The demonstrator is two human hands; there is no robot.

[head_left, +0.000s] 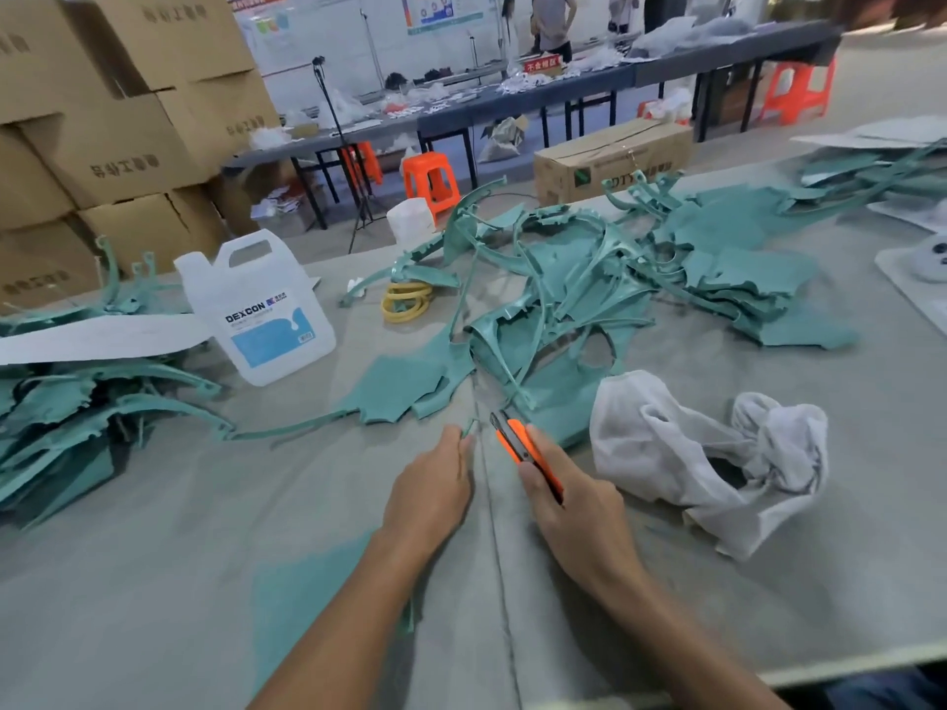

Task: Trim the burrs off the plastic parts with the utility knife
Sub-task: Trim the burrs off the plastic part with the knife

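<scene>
My right hand (574, 509) grips an orange and black utility knife (517, 443), its tip pointing up and away toward the pile. My left hand (435, 489) pinches a small teal plastic piece (469, 427) at the fingertips, just left of the knife tip. A tangled heap of teal plastic parts (563, 299) with thin flash lies right beyond both hands. A flat teal sheet (307, 581) lies under my left forearm.
A clear jug labelled DEXCON (261, 310) stands at the left. Stacked teal parts (77, 402) lie at the far left, more (743, 279) at the right. A crumpled white cloth (707, 453) sits right of my right hand. Yellow rings (405, 299) lie behind. Cardboard boxes (128, 120) stand beyond the table.
</scene>
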